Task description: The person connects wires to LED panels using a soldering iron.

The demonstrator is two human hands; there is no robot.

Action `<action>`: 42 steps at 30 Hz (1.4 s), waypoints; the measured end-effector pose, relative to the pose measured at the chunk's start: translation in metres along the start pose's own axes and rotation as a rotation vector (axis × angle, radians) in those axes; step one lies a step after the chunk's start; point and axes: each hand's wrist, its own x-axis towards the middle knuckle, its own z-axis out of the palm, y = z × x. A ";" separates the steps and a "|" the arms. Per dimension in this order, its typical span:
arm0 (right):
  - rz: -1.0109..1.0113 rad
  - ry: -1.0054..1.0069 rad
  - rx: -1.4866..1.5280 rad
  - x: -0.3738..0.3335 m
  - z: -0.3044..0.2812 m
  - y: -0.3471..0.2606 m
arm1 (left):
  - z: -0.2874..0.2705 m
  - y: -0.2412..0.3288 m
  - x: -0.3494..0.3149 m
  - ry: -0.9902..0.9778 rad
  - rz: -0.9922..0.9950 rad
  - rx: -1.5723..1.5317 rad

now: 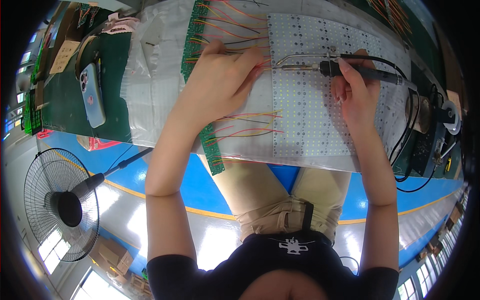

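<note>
My right hand (359,92) grips a soldering iron (382,74) by its black handle, with a thin bent metal tube clamped above its shaft. Its tip points left and meets the left edge of a white LED panel (310,125), where dots cover the board in rows. Close to that tip, the fingers of my left hand (217,82) pinch a thin wire (267,63), mostly hidden by the fingers. Beneath that hand runs a long narrow green circuit board (214,152). Red, yellow and black wires (250,132) stretch from it toward the panel.
A phone (92,97) lies on the green mat at left. On the right stand a soldering station (425,150), a solder spool (451,119) and looping black cables (411,125). More wires (392,15) lie at the far right. A fan (67,207) stands left of the table.
</note>
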 end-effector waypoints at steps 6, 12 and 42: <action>0.051 0.063 0.062 -0.002 0.001 -0.002 | 0.000 -0.001 0.000 0.004 0.002 -0.001; 0.098 0.084 0.133 0.001 -0.003 -0.006 | -0.001 0.001 0.001 0.018 0.004 -0.007; 0.071 0.005 0.163 0.001 -0.001 -0.004 | -0.008 0.015 -0.014 0.172 0.073 0.121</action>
